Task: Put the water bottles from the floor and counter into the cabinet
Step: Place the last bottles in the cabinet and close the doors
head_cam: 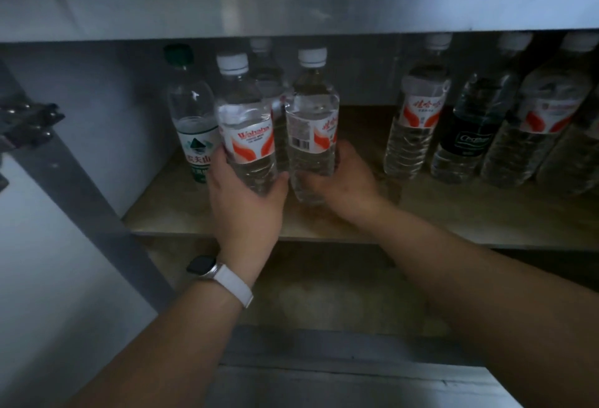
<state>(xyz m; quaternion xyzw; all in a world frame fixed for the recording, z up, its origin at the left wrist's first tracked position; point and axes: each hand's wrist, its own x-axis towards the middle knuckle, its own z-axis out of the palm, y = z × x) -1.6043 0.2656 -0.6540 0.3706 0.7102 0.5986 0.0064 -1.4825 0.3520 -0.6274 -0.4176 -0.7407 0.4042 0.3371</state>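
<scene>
Both my arms reach into the open cabinet over its wooden shelf (470, 213). My left hand (246, 193) grips a clear water bottle with a red-and-white label (246, 122) around its lower half. My right hand (343, 177) grips a second red-labelled bottle (312, 122) low on its body. The two bottles stand upright side by side, almost touching, over the left part of the shelf. Whether their bases rest on the shelf is hidden by my hands.
A green-capped bottle (191, 116) stands at the shelf's left, another white-capped bottle (265, 73) behind the held pair. Several bottles line the right side, among them a dark-labelled one (470, 135). The open door (48, 245) and its hinge (29, 122) are at left; a lower shelf (324, 297) lies beneath.
</scene>
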